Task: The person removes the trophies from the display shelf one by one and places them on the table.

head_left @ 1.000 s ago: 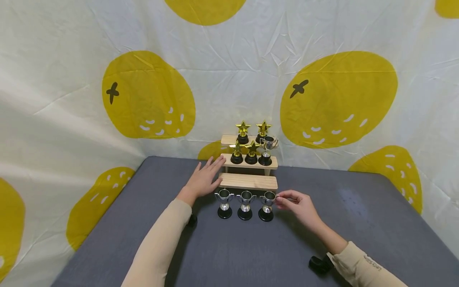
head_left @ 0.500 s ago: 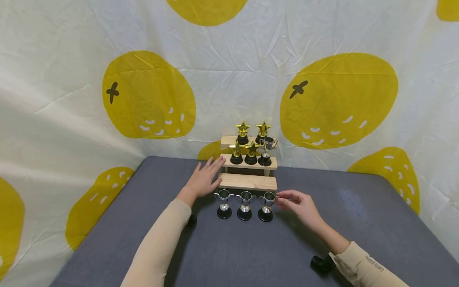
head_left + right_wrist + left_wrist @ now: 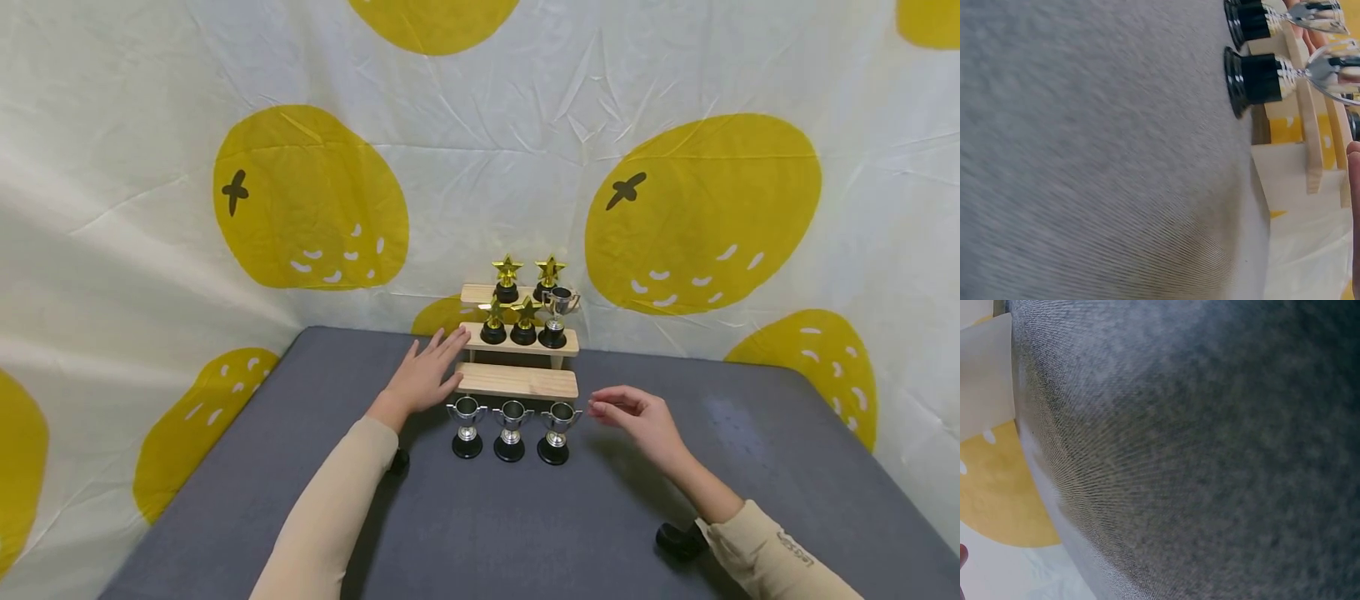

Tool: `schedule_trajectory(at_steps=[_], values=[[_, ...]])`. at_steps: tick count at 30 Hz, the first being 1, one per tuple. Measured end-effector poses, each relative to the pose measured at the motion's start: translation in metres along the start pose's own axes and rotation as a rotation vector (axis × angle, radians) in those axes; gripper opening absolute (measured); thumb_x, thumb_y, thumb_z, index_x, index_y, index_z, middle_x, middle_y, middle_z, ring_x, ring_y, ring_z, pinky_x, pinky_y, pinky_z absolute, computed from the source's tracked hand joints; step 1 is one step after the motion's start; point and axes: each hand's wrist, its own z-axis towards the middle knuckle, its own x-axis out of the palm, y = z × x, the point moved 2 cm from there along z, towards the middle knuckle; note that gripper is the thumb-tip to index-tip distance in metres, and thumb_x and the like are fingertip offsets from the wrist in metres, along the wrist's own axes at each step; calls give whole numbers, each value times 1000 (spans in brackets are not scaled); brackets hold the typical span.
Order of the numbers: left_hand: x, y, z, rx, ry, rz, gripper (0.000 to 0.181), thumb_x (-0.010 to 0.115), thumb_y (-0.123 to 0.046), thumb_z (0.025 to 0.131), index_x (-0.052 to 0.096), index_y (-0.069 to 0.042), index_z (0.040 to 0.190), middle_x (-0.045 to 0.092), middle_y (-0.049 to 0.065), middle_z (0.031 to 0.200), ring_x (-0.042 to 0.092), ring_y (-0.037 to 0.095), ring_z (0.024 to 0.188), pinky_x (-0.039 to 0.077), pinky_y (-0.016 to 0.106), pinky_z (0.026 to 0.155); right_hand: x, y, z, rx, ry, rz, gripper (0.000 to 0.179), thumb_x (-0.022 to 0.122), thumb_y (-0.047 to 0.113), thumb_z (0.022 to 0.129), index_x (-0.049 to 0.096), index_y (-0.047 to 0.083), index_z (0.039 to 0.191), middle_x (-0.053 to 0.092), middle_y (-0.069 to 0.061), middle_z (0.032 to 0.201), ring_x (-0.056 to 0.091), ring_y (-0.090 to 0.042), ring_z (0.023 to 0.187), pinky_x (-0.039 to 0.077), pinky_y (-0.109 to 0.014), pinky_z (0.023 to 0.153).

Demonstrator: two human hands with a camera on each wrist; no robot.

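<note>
Three silver trophy cups with black bases stand upright in a row on the dark grey table: a left cup (image 3: 467, 427), a middle cup (image 3: 511, 431) and a right cup (image 3: 555, 432). Just behind them is a three-tier wooden stand (image 3: 517, 382). My left hand (image 3: 422, 377) has its fingers spread against the stand's left side. To the right of the right cup, my right hand (image 3: 641, 423) hovers with loosely bent fingers, holding nothing and a small gap away. In the right wrist view, a cup (image 3: 1260, 78) appears sideways, with a finger (image 3: 1355, 187) at the edge.
On the middle tier are two gold star trophies (image 3: 524, 322) and a silver cup (image 3: 553, 321). Two more star trophies (image 3: 507, 278) stand on the top tier. A white curtain (image 3: 495, 192) with yellow fruit prints hangs behind the table. Black straps sit near both wrists.
My right hand has let go of the right cup's handle and moved slightly right, away from it. The left hand stays at the stand, and the cups keep their places.
</note>
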Motion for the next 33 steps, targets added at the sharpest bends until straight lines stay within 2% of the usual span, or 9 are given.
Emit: schedule_trajectory(at_steps=[3, 9, 14, 17, 28, 33], values=[[0, 1, 0, 0, -7, 0, 71, 50, -41, 107, 15, -24, 167, 12, -5, 172, 16, 31, 156, 17, 67, 118, -3, 3, 6, 0, -20, -17, 22, 65, -4, 98, 66, -19, 114, 77, -8, 100, 75, -12, 89, 61, -33, 78], [-1, 1, 0, 8, -5, -6, 70, 49, -41, 108, 16, -23, 167, 12, -5, 172, 17, 32, 155, 17, 67, 118, -9, 5, 21, -17, -70, -62, 22, 67, 0, 98, 68, -16, 114, 75, -22, 103, 75, -15, 89, 60, -35, 79], [-2, 0, 1, 11, 5, -5, 70, 49, -40, 108, 16, -23, 167, 11, -5, 172, 16, 31, 156, 16, 67, 118, -12, 6, 33, -32, -110, -97, 25, 69, 6, 99, 69, -13, 114, 71, -30, 107, 75, -14, 89, 60, -28, 78], [-1, -1, 1, 9, 12, -7, 70, 49, -40, 108, 15, -23, 167, 11, -5, 172, 15, 31, 156, 15, 67, 119, -12, 6, 39, -28, -125, -114, 27, 70, 10, 99, 69, -12, 115, 71, -31, 107, 75, -13, 89, 59, -24, 78], [-1, 0, 0, 10, 4, -6, 70, 49, -40, 108, 16, -23, 167, 12, -5, 171, 18, 33, 155, 15, 67, 118, -18, 14, 60, -50, -108, -157, 27, 68, 6, 100, 67, -15, 118, 69, -33, 111, 72, -3, 86, 58, -21, 78], [0, 1, 0, 8, 1, 3, 70, 49, -41, 108, 16, -23, 167, 12, -4, 171, 19, 33, 155, 17, 67, 118, -24, 23, 70, -67, -98, -182, 28, 65, 5, 101, 66, -15, 121, 68, -34, 113, 72, -5, 88, 58, -21, 79]])
